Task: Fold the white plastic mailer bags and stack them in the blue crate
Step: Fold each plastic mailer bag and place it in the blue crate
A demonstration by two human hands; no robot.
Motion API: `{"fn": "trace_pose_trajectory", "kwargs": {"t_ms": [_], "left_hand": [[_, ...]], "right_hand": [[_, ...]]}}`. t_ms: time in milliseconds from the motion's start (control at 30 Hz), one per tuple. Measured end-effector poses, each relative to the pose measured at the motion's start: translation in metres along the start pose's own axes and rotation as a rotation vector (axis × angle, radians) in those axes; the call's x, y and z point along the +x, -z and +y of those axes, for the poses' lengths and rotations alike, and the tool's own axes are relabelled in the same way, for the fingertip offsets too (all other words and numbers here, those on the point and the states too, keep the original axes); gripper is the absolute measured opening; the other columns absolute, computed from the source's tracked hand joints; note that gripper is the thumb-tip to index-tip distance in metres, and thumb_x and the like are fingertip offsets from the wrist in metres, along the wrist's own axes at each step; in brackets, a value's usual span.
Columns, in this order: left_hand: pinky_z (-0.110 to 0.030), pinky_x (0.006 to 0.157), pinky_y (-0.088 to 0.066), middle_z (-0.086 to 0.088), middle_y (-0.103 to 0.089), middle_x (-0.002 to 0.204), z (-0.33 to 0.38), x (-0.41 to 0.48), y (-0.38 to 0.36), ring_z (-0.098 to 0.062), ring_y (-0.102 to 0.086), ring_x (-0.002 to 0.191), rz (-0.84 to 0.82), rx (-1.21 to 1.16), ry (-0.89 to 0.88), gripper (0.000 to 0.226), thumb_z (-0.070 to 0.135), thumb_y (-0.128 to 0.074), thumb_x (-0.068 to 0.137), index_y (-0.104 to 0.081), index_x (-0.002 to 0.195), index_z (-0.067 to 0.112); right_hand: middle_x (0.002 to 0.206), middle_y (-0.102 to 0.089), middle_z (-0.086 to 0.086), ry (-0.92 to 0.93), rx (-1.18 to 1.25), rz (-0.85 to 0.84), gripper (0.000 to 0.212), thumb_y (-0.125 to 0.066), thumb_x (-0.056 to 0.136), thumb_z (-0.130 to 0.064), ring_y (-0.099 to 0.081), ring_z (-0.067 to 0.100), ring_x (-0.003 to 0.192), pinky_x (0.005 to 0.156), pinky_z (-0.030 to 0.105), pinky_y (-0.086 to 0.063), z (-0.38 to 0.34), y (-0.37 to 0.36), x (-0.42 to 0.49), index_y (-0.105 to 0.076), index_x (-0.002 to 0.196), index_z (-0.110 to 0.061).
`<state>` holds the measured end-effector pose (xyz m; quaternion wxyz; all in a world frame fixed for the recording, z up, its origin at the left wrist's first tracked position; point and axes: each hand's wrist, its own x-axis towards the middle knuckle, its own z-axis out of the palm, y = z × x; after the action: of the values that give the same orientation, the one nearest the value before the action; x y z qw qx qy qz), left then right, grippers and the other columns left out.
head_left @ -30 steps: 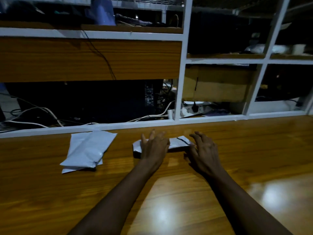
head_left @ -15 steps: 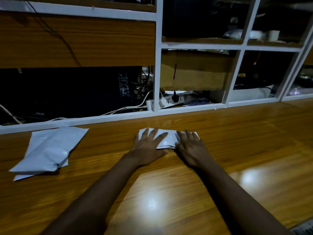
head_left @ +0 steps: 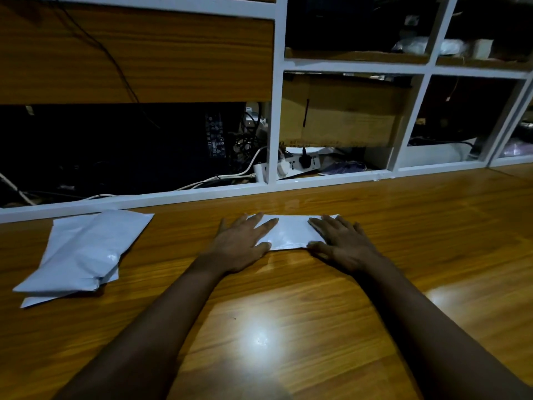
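Note:
A folded white mailer bag (head_left: 291, 232) lies flat on the wooden table (head_left: 288, 313), near its far edge. My left hand (head_left: 242, 243) presses on the bag's left end with fingers spread and straight. On the bag's right end my right hand (head_left: 343, 243) lies flat, fingers straight. A small pile of white mailer bags (head_left: 83, 252) lies at the left of the table, apart from both hands. No blue crate is in view.
Behind the table runs a white-framed shelf unit (head_left: 277, 111). It holds a cardboard box (head_left: 343, 111), a power strip (head_left: 300, 164) with plugs and several cables. A bright light reflection sits on the table between my forearms.
Both hands have slid apart along the folded bag, left hand to its left end and right hand to its right end, flattening it. The view has shifted down and closer.

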<state>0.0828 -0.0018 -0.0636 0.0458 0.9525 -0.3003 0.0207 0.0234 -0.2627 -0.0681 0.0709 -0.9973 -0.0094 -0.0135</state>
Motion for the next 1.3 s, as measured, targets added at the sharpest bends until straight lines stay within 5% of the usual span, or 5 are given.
{"fn": "trace_pose_trajectory", "kwargs": {"t_ms": [233, 533, 700, 900, 1300], "left_hand": [[-0.055, 0.117, -0.012, -0.002, -0.036, 0.156, 0.056, 0.023, -0.008, -0.029, -0.025, 0.146, 0.333, 0.069, 0.17, 0.051, 0.036, -0.03, 0.104, -0.032, 0.152, 0.021], [-0.053, 0.121, -0.005, -0.002, -0.016, 0.164, 0.062, 0.04, -0.014, -0.028, -0.007, 0.152, 0.188, 0.057, 0.084, 0.061, 0.025, -0.043, 0.102, -0.016, 0.156, 0.017], [-0.051, 0.121, -0.005, 0.001, -0.019, 0.164, 0.055, 0.043, -0.018, -0.027, -0.011, 0.151, 0.172, 0.047, 0.078, 0.054, 0.031, -0.033, 0.105, -0.019, 0.156, 0.02], [-0.048, 0.121, -0.007, 0.003, -0.021, 0.163, 0.054, 0.045, -0.02, -0.024, -0.015, 0.151, 0.164, 0.046, 0.094, 0.052, 0.035, -0.026, 0.106, -0.021, 0.156, 0.021], [-0.049, 0.121, -0.007, 0.005, -0.021, 0.163, 0.053, 0.045, -0.024, -0.023, -0.015, 0.151, 0.172, 0.027, 0.099, 0.051, 0.034, -0.025, 0.107, -0.021, 0.156, 0.022]], "right_hand": [[0.16, -0.028, 0.007, -0.037, -0.064, 0.226, 0.053, -0.028, 0.104, -0.041, -0.022, 0.03, 0.147, 0.117, 0.055, -0.018, -0.048, -0.006, 0.02, -0.029, 0.152, -0.02], [0.162, -0.024, 0.012, 0.06, -0.068, 0.183, 0.094, 0.01, 0.079, -0.051, -0.019, 0.039, 0.149, 0.116, 0.062, -0.014, -0.055, -0.026, 0.04, -0.026, 0.155, -0.009], [0.158, -0.033, 0.016, 0.095, -0.042, 0.164, 0.09, 0.008, 0.085, -0.046, -0.028, 0.043, 0.145, 0.113, 0.064, -0.016, -0.052, -0.029, 0.042, -0.035, 0.151, -0.003], [0.167, 0.001, 0.008, -0.007, -0.048, 0.002, 0.068, 0.002, 0.1, -0.045, 0.002, 0.031, 0.153, 0.121, 0.05, -0.002, -0.044, -0.029, 0.05, -0.007, 0.159, -0.012], [0.166, 0.01, -0.001, -0.196, -0.024, -0.092, 0.065, -0.01, 0.104, -0.053, 0.01, 0.02, 0.153, 0.123, 0.044, 0.003, -0.003, -0.009, 0.039, 0.003, 0.159, -0.021]]}}
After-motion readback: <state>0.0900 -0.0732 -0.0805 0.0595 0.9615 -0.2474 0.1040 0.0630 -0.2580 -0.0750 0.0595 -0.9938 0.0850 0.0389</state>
